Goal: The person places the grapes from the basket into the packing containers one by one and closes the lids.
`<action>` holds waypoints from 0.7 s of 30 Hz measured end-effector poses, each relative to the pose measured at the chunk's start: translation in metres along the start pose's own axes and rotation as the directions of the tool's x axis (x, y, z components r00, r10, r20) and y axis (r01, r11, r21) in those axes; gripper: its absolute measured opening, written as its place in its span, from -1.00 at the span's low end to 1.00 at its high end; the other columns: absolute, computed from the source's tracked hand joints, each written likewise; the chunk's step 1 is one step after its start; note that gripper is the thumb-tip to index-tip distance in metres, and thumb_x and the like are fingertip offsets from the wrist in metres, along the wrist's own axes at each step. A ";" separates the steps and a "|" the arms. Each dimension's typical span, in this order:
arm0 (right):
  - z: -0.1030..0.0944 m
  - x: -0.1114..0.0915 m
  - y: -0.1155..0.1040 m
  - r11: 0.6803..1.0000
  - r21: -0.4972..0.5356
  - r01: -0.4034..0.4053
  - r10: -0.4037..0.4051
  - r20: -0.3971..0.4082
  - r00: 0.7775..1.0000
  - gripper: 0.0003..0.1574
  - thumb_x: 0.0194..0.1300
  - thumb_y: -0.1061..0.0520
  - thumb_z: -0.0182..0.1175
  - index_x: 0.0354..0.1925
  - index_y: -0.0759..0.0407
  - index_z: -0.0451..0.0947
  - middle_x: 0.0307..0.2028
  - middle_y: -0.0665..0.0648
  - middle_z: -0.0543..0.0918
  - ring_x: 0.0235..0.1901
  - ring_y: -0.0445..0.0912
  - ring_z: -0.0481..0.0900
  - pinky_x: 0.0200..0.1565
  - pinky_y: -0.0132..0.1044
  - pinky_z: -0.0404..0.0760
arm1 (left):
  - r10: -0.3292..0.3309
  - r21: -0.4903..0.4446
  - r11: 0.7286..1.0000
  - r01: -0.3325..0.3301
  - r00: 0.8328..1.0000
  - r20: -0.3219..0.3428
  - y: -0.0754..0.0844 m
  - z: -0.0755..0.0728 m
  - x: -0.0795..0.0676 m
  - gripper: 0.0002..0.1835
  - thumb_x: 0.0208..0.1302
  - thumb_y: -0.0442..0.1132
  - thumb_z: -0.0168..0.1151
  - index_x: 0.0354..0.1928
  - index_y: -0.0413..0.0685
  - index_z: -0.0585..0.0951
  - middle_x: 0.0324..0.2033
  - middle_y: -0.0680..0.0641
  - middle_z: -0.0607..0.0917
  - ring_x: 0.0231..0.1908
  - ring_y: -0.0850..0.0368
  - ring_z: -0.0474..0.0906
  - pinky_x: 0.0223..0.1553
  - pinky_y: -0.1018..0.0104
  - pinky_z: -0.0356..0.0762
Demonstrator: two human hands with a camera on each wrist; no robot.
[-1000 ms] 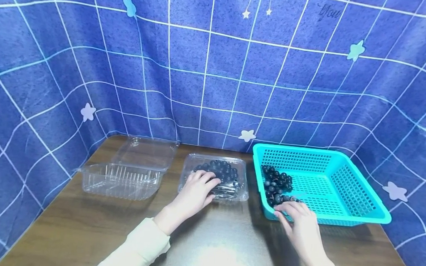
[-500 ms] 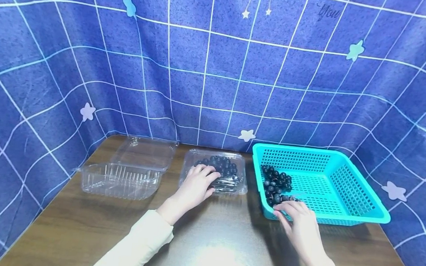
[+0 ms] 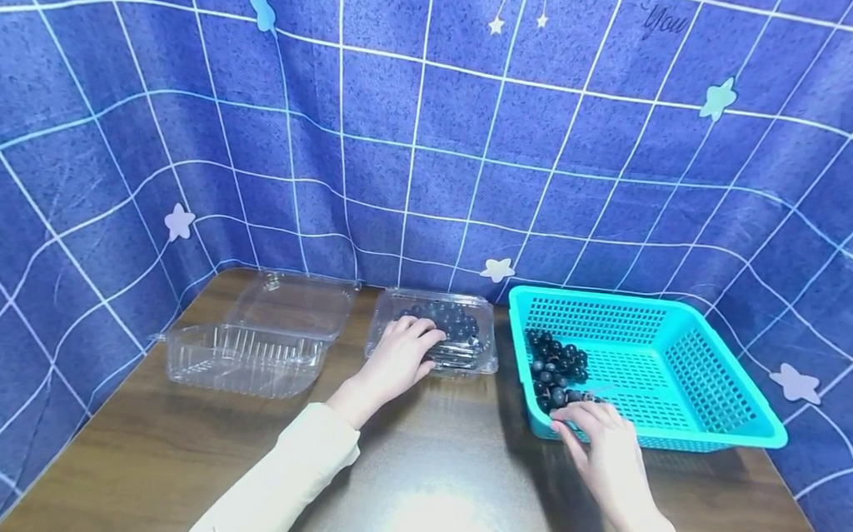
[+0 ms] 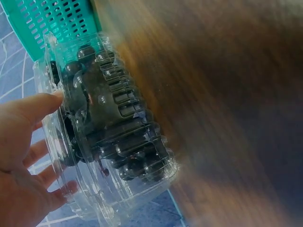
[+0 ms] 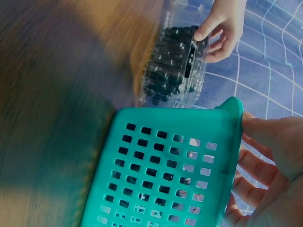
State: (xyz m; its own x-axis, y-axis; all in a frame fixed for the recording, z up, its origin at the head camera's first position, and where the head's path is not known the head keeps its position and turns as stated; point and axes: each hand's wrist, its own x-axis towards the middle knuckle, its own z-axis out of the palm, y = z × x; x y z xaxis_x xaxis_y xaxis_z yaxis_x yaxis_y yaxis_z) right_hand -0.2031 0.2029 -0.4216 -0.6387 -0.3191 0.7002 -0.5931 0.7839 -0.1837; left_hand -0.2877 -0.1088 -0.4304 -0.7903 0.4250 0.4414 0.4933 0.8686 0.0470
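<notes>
My left hand [image 3: 400, 360] rests on a lidded clear plastic clamshell box [image 3: 490, 354] of dark grapes [image 3: 461, 323]. In the left wrist view, its thumb touches the lid's near edge [image 4: 57, 97], and the other fingers reach over the lid. My right hand [image 3: 603, 455] holds the near-left corner of a turquoise plastic basket [image 3: 741, 424]. In the right wrist view, the thumb lies against the rim and the fingers reach over it, their tips partly hidden. Dark grapes [image 3: 557, 364] lie along the basket's left side, close to this hand.
To the left stands a second clear clamshell box [image 3: 242, 364], its lid [image 3: 291, 305] folded back, with no grapes in it. Everything sits on a brown wooden table [image 3: 426, 458], against a blue gridded curtain [image 3: 434, 175] at the back.
The clamshell box of grapes has slid away toward the curtain, with my left hand moving along on it. My right hand and the basket have stayed in place.
</notes>
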 end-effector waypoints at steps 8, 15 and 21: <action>-0.002 0.000 -0.001 1.000 -0.003 0.014 -0.014 -0.011 1.000 -0.80 -0.11 0.25 0.42 -0.40 0.06 0.68 -0.39 0.00 0.69 -0.33 -0.06 0.52 -0.40 -0.12 0.42 | -0.009 0.005 1.000 0.009 1.000 0.027 -0.003 0.005 0.011 -0.52 0.13 -0.09 0.35 0.12 0.09 0.52 0.10 -0.04 0.52 0.12 -0.07 0.39 0.14 -0.04 0.38; -0.001 0.001 0.000 0.999 0.003 0.032 -0.032 -0.025 0.999 -0.80 -0.12 0.24 0.42 -0.40 0.07 0.68 -0.40 0.00 0.69 -0.35 -0.07 0.52 -0.39 -0.14 0.42 | -0.031 -0.006 1.000 0.031 0.999 0.040 -0.007 0.009 0.019 -0.53 0.15 -0.10 0.33 0.13 0.10 0.51 0.11 -0.02 0.51 0.14 -0.05 0.37 0.17 -0.06 0.36; -0.001 0.001 -0.001 1.000 0.008 0.027 -0.027 -0.027 0.999 -0.79 -0.11 0.24 0.42 -0.39 0.07 0.68 -0.40 0.00 0.69 -0.34 -0.07 0.52 -0.38 -0.13 0.43 | -0.038 -0.009 0.999 0.039 0.998 0.048 -0.012 0.014 0.023 -0.53 0.15 -0.09 0.32 0.13 0.11 0.51 0.11 -0.01 0.51 0.15 -0.04 0.36 0.19 -0.05 0.34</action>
State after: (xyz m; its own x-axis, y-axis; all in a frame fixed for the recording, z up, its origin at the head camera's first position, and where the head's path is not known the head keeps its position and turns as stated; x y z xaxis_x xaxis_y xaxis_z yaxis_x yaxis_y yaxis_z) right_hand -0.2034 0.2021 -0.4200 -0.6087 -0.3257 0.7235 -0.6142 0.7706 -0.1699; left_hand -0.3170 -0.1057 -0.4329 -0.8251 0.4030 0.3959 0.4655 0.8821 0.0722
